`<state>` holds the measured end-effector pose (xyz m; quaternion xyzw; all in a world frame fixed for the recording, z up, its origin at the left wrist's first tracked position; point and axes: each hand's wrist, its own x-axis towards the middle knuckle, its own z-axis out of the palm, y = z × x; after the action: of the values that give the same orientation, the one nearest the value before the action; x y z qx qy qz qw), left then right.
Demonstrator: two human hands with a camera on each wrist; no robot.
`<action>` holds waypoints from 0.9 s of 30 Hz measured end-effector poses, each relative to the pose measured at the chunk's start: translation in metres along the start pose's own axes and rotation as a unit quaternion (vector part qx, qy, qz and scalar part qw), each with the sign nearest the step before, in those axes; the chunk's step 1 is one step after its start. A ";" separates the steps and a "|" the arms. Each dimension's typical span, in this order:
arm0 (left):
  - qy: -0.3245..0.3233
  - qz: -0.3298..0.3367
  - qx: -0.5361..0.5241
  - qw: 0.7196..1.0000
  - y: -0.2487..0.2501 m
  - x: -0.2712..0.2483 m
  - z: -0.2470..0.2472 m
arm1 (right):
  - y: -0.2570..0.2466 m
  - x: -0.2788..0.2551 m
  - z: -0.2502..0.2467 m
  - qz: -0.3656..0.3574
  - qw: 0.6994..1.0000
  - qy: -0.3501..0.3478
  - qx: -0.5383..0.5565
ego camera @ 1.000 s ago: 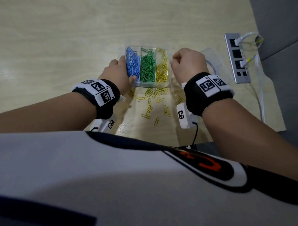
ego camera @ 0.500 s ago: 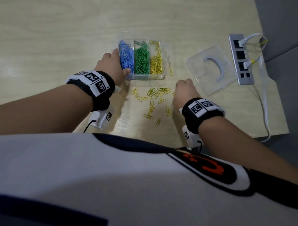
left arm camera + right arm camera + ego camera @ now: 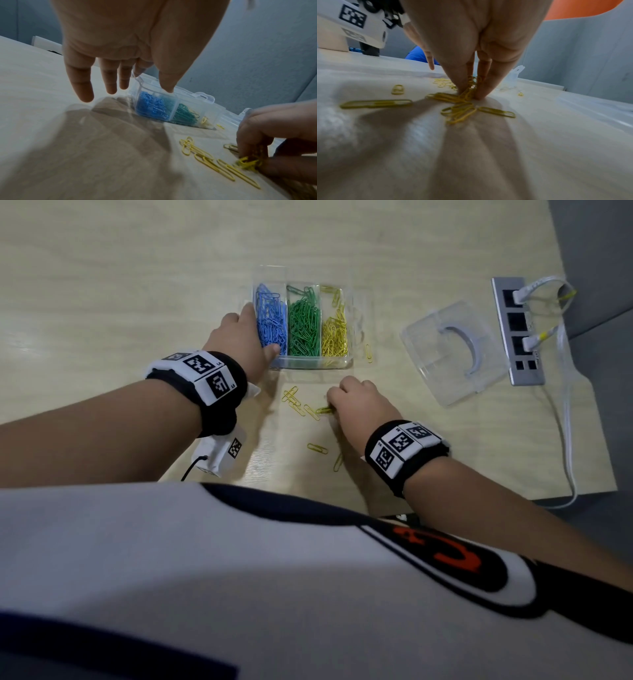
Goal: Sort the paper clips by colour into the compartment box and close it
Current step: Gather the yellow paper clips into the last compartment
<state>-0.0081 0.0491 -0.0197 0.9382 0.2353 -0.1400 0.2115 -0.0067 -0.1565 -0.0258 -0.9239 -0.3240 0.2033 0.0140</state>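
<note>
From the head view, your left hand (image 3: 239, 337) is resting against the left wall of the clear compartment box (image 3: 310, 361), thumb lying on its near left corner and fingers along the side, loosely extended. The box is sitting open on the worktop (image 3: 137, 268), its three compartments running side by side left to right, each long axis pointing away from you: blue clips (image 3: 271, 318) left, green clips (image 3: 304, 323) middle, yellow clips (image 3: 334, 332) right. Your right hand (image 3: 359, 405) is lying just in front of the box, fingers curled down onto a bunch of yellow clips (image 3: 323, 409); about six more loose yellow clips (image 3: 317, 448) are lying scattered nearby, pointing various ways, and one single clip (image 3: 369, 352) is lying just right of the box. The clear lid (image 3: 455, 354) is lying well to the right, beside a grey power strip (image 3: 517, 330) with two white plugs. From the left wrist view, your left thumb is touching the box's rim above the blue clips (image 3: 150, 106), the other fingers hanging straight beside the wall. From the right wrist view, your right hand (image 3: 469, 92) is pinching a tangle of yellow clips (image 3: 467, 94) between thumb and fingertips against the worktop (image 3: 556, 135); one long clip (image 3: 376, 103) is lying crosswise at left.
</note>
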 end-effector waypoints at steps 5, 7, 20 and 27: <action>-0.006 0.002 0.000 1.000 -0.002 -0.001 0.001 | 0.021 0.010 -0.007 0.036 0.999 0.017 0.010; -0.006 0.001 0.000 1.000 -0.003 -0.002 0.001 | 0.029 0.013 -0.010 0.063 0.997 0.027 0.019; -0.011 0.015 0.000 1.000 -0.001 -0.008 0.007 | 0.030 0.043 -0.069 0.162 0.945 0.198 0.206; -0.013 0.019 -0.001 1.000 -0.001 -0.009 0.008 | 0.024 0.057 -0.063 0.126 0.928 0.173 0.306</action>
<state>-0.0176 0.0431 -0.0243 0.9405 0.2145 -0.1478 0.2184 0.0724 -0.1342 0.0074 -0.9286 -0.1195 0.1298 0.3264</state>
